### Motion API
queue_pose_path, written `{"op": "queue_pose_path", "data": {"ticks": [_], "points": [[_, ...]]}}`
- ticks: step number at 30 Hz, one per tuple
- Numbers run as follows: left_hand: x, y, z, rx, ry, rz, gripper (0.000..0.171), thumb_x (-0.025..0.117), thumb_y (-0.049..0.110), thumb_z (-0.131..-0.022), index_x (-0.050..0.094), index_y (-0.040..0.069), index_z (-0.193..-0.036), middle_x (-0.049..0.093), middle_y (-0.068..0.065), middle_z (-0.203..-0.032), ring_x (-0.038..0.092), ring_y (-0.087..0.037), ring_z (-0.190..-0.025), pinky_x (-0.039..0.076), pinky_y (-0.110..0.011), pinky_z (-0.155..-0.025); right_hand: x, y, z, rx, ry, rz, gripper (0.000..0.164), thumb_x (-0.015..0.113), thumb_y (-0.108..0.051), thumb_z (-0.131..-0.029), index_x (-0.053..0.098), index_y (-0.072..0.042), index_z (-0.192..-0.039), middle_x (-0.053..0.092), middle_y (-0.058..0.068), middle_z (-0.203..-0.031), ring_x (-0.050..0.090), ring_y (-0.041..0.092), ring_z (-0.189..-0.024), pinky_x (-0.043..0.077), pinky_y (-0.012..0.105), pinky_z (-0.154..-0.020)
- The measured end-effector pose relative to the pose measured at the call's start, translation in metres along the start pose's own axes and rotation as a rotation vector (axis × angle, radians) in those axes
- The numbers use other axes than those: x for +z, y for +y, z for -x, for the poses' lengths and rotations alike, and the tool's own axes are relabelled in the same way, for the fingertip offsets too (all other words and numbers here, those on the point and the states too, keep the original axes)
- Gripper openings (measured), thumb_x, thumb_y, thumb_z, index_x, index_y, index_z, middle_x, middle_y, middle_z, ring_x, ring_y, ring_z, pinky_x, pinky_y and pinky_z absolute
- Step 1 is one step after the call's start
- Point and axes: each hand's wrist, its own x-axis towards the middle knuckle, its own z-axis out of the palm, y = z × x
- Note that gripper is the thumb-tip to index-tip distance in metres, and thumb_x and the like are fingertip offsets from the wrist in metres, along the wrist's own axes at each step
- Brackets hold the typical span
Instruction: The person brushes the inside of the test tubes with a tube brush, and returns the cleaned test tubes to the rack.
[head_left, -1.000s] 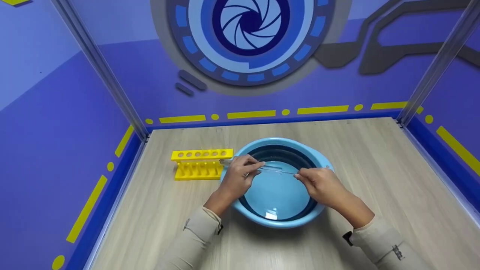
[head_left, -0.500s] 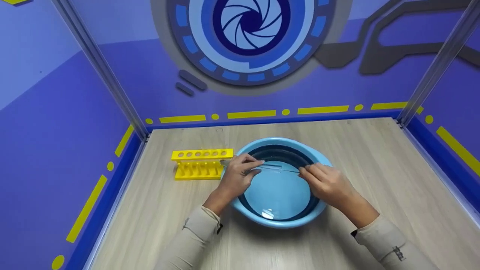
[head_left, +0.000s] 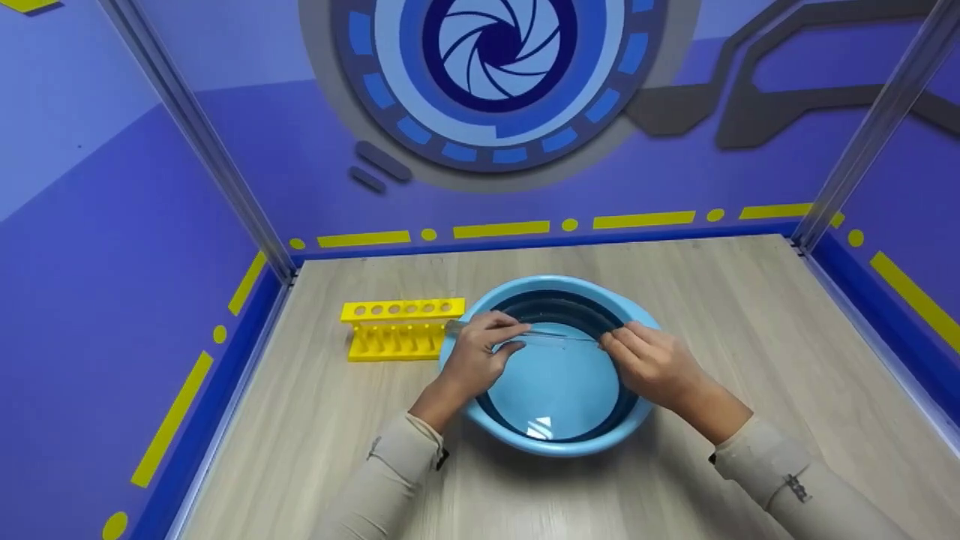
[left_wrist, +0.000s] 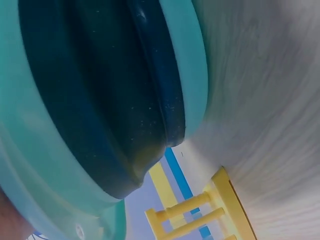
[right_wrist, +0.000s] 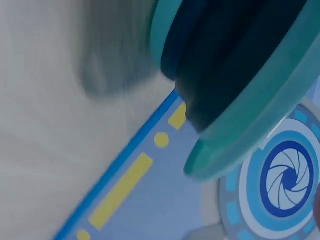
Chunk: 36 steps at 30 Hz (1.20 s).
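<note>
In the head view, my left hand [head_left: 478, 352] holds a clear glass test tube [head_left: 546, 334] lying nearly level over a light-blue basin [head_left: 559, 448]. A greyish end [head_left: 454, 327] sticks out left of that hand, too small to tell in detail. From the tube's right end runs a thin wire handle, apparently of a test tube brush [head_left: 583, 339]. Its other end is pinched by the fingers of my right hand [head_left: 651, 365], above the basin's right rim. Bristles cannot be made out clearly. Both wrist views show mainly the basin's outer wall [left_wrist: 100, 100], with the held things out of sight.
A yellow test tube rack [head_left: 397, 330] stands left of the basin, close to its rim. The basin has a dark collapsible wall and holds water with light reflecting in it. Blue printed panels [head_left: 450, 202] enclose the wooden table [head_left: 315, 450] at the back and sides.
My right hand has shifted slightly right and up, and more of its finger backs show now. My left hand stays nearly in place with the tube.
</note>
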Motion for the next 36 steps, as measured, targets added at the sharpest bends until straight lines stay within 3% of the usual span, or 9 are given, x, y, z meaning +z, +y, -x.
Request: {"op": "queue_pose_path", "data": {"ticks": [7, 9, 11, 14, 18, 22, 26, 31, 36], "points": [[-0.001, 0.000, -0.001, 0.018, 0.041, -0.080, 0.031, 0.076, 0.008, -0.098, 0.081, 0.020, -0.126, 0.075, 0.000, -0.112, 0.068, -0.018, -0.107, 0.058, -0.032, -0.100, -0.008, -0.018, -0.008, 0.757, -0.289, -0.572, 0.017, 0.063, -0.008, -0.107, 0.071, -0.007, -0.093, 0.064, 0.005, -0.076, 0.056, 0.008, -0.068, 0.052, 0.024, -0.062], [0.000, -0.002, -0.001, 0.017, 0.048, -0.088, 0.032, 0.077, 0.008, -0.097, 0.081, 0.021, -0.126, 0.075, 0.000, -0.112, 0.068, -0.017, -0.107, 0.057, -0.033, -0.101, -0.010, -0.020, -0.012, 0.884, -0.366, -0.638, 0.019, 0.060, -0.010, -0.109, 0.071, -0.008, -0.093, 0.063, 0.003, -0.075, 0.055, 0.007, -0.067, 0.050, 0.023, -0.062], [-0.001, -0.004, 0.000, 0.011, 0.046, -0.090, 0.031, 0.077, 0.008, -0.097, 0.081, 0.021, -0.125, 0.075, 0.000, -0.112, 0.068, -0.017, -0.107, 0.057, -0.033, -0.101, -0.010, -0.021, -0.014, 0.830, -0.433, -0.578, 0.015, 0.062, -0.011, -0.108, 0.070, -0.008, -0.096, 0.065, 0.002, -0.078, 0.059, 0.008, -0.070, 0.055, 0.023, -0.066], [-0.002, -0.007, 0.001, 0.000, 0.013, -0.089, 0.029, 0.076, 0.010, -0.099, 0.081, 0.021, -0.126, 0.074, 0.000, -0.114, 0.067, -0.018, -0.109, 0.057, -0.033, -0.101, -0.006, -0.022, -0.012, 0.540, -0.443, -0.317, 0.004, 0.072, -0.008, -0.101, 0.069, -0.008, -0.098, 0.069, 0.003, -0.084, 0.064, 0.012, -0.076, 0.063, 0.027, -0.072], [-0.003, -0.009, 0.002, -0.010, -0.074, -0.097, 0.029, 0.072, 0.014, -0.102, 0.079, 0.023, -0.129, 0.072, 0.000, -0.117, 0.064, -0.018, -0.113, 0.056, -0.033, -0.103, -0.003, -0.025, -0.004, 0.229, -0.382, -0.102, 0.015, 0.082, -0.002, -0.090, 0.068, -0.007, -0.094, 0.068, 0.004, -0.084, 0.065, 0.015, -0.074, 0.064, 0.028, -0.069], [-0.003, -0.010, 0.003, -0.016, -0.135, -0.094, 0.030, 0.070, 0.016, -0.104, 0.078, 0.025, -0.131, 0.070, 0.000, -0.118, 0.061, -0.019, -0.115, 0.055, -0.033, -0.104, -0.001, -0.023, 0.002, 0.060, -0.332, 0.037, 0.009, 0.063, 0.005, -0.096, 0.067, -0.002, -0.094, 0.067, 0.008, -0.084, 0.061, 0.018, -0.072, 0.062, 0.028, -0.064], [-0.001, -0.009, 0.002, -0.033, -0.183, -0.084, 0.033, 0.068, 0.019, -0.105, 0.076, 0.027, -0.135, 0.069, -0.001, -0.119, 0.059, -0.019, -0.117, 0.055, -0.032, -0.104, 0.002, -0.016, 0.006, -0.050, -0.231, 0.179, 0.037, 0.035, 0.002, -0.110, 0.068, 0.000, -0.093, 0.064, 0.011, -0.082, 0.057, 0.020, -0.069, 0.059, 0.027, -0.059], [-0.001, -0.008, 0.002, -0.022, -0.183, -0.090, 0.033, 0.068, 0.021, -0.105, 0.075, 0.028, -0.136, 0.069, -0.001, -0.119, 0.060, -0.019, -0.116, 0.055, -0.031, -0.104, 0.005, -0.008, 0.009, -0.113, -0.138, 0.191, 0.040, 0.038, -0.001, -0.113, 0.073, 0.001, -0.094, 0.067, 0.010, -0.081, 0.059, 0.020, -0.068, 0.060, 0.027, -0.060], [0.000, -0.006, 0.000, 0.044, -0.079, -0.098, 0.028, 0.071, 0.016, -0.103, 0.079, 0.023, -0.129, 0.071, -0.001, -0.113, 0.063, -0.019, -0.112, 0.058, -0.027, -0.102, 0.005, -0.015, 0.009, 0.207, -0.139, -0.097, 0.017, 0.060, 0.004, -0.102, 0.070, -0.004, -0.090, 0.064, 0.005, -0.077, 0.058, 0.014, -0.067, 0.058, 0.026, -0.060]]}}
